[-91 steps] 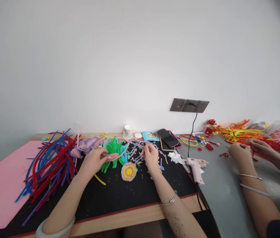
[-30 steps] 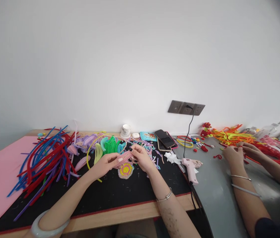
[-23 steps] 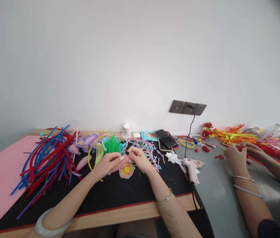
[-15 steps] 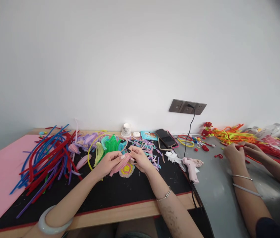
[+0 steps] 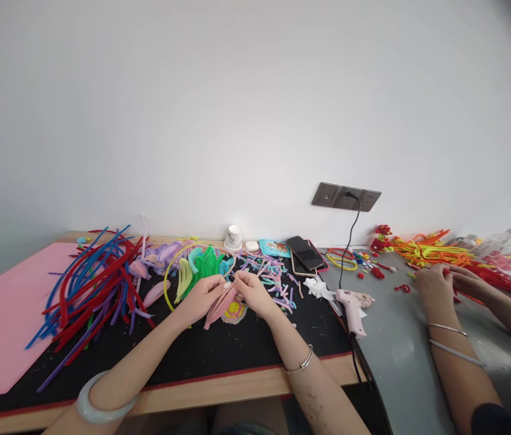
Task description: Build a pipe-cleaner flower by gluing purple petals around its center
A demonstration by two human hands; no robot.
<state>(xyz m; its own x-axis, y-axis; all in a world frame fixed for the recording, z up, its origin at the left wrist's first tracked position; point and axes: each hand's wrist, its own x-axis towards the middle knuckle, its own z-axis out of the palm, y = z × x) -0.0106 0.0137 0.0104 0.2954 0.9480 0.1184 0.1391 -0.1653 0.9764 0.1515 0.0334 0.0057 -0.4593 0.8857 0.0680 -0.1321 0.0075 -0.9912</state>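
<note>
Between my two hands is a bundle of pink pipe cleaners (image 5: 219, 309), its loose ends hanging down to the left. My left hand (image 5: 202, 296) is closed on the bundle from the left. Closed fingers of my right hand (image 5: 252, 294) pinch its upper end, close against the left fingertips. Just below, partly covered by the bundle and my fingers, a round yellow, pink and white fuzzy piece (image 5: 235, 312) lies on the black mat (image 5: 219, 356). Behind my hands sit bunches of green pipe cleaners (image 5: 206, 263) and pale yellow ones (image 5: 183, 280).
To the left lie red and blue pipe cleaners (image 5: 96, 284) and a pink sheet (image 5: 6, 326). Short cut pieces (image 5: 278, 278), phones (image 5: 304, 252) and a paper cup (image 5: 233, 237) stand behind. A corded pink glue gun (image 5: 351, 313) is at right, near a co-worker's hands (image 5: 446, 284).
The whole view has shifted slightly. My hands stay together on the pink bundle, with the fingers drawn a little closer at its upper end.
</note>
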